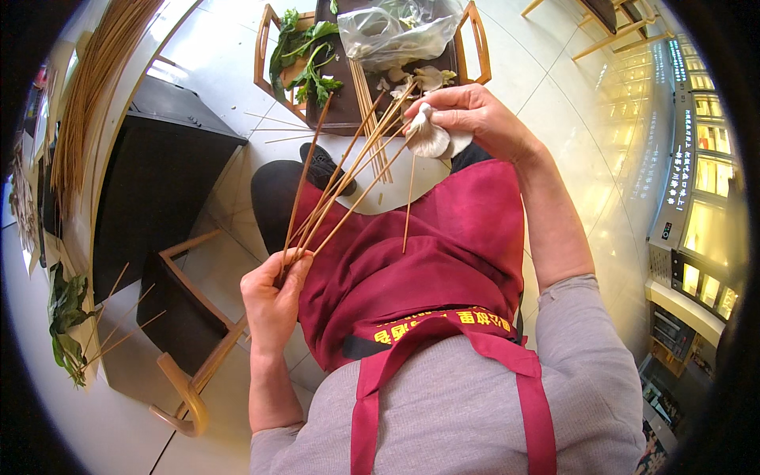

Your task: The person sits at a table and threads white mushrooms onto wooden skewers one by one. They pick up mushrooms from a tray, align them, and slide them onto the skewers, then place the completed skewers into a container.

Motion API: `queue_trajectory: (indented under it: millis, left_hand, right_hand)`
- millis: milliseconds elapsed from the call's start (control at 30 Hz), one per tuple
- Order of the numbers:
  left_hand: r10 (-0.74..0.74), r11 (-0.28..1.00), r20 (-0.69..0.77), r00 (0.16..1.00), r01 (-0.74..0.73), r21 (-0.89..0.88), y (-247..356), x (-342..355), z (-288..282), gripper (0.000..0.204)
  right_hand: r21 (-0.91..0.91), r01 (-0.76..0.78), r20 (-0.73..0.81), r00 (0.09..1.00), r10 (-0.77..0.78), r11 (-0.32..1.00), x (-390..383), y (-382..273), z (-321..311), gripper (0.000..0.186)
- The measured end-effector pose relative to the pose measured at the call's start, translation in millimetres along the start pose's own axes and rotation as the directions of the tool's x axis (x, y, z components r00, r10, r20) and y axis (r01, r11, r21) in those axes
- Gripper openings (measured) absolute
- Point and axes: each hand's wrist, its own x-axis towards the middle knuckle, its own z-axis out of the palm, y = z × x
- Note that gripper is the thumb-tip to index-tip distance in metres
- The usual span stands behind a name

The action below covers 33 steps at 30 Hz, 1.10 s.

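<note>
My left hand [273, 297] is closed round the lower ends of several thin wooden skewers [332, 194], which fan upward and to the right over my lap. Between the thumb and fingers of my right hand [475, 123] is a pale oyster mushroom [428, 136], close to the skewers' upper ends. Whether a skewer tip goes into that mushroom I cannot tell. A loose skewer [408, 210] hangs or lies below it, against the dark red apron [475, 214]. Beyond my hands, more mushroom pieces [431, 77] and skewers lie on a dark brown tray [342, 117].
Leafy greens [309, 59] and a clear plastic bag [404, 36] sit on the tray, between wooden chair arms [476, 47]. At left stand a black cabinet [158, 158], a wooden chair [194, 380] and a table edge bearing a large skewer bundle [99, 87] and skewered greens [67, 317].
</note>
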Motion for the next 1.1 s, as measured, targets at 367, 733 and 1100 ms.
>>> queue_trajectory:
  millis: [367,733,1100]
  left_hand:
    - [-0.069,0.994,0.036,0.997,0.072,-0.084,-5.7,6.3,8.8,0.009]
    - [0.011,1.0,0.104,0.995,-0.01,-0.013,-8.9,14.0,16.1,0.01]
    - [0.163,0.984,0.032,0.986,-0.165,0.07,-5.3,18.3,38.3,0.018]
  right_hand:
    - [0.166,-0.075,0.028,0.997,0.071,0.983,0.0,4.3,-4.8,0.031]
    - [0.213,-0.005,0.064,0.998,-0.009,0.977,1.8,13.1,1.5,0.042]
    - [0.381,-0.197,0.026,0.979,0.203,0.903,-4.2,14.0,23.1,0.026]
